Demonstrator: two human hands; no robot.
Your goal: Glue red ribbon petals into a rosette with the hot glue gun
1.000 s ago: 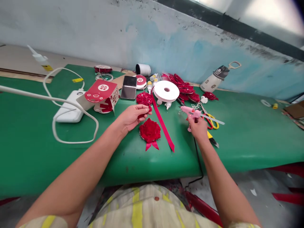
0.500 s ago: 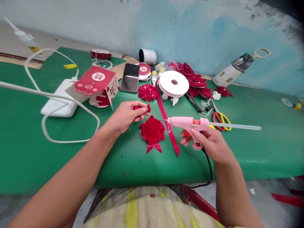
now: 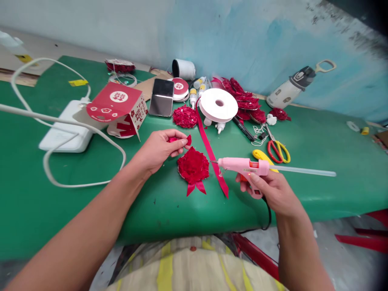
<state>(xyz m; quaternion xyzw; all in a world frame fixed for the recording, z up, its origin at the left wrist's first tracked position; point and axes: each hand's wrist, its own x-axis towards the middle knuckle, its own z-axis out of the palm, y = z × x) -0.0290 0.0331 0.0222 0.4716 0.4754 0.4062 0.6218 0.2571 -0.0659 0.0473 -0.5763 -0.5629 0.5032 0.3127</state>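
Note:
Between thumb and fingers, my left hand (image 3: 165, 148) pinches a small piece of red ribbon (image 3: 189, 140), just above a red fabric flower (image 3: 193, 165). That flower lies on the green table with two ribbon tails toward me. My right hand (image 3: 269, 188) is wrapped round the handle of a pink glue gun (image 3: 242, 165). Its nozzle points left, over a long red ribbon strip (image 3: 209, 145), and a clear glue stick (image 3: 306, 171) sticks out of its back. The ribbon strip runs up to a white spool (image 3: 218, 105).
Behind are another red flower (image 3: 185, 116), a phone (image 3: 161, 98), a red box (image 3: 117, 103) and a heap of red flowers (image 3: 245, 99). Scissors (image 3: 277, 147) and a yellow-handled tool (image 3: 261, 155) lie at right. A white power bank (image 3: 65, 131) with a looping cable sits left.
The glue gun in my right hand has moved slightly right and down, away from the flower, uncovering the yellow-handled tool. My left hand keeps its pinch on the ribbon piece. The view has shifted slightly.

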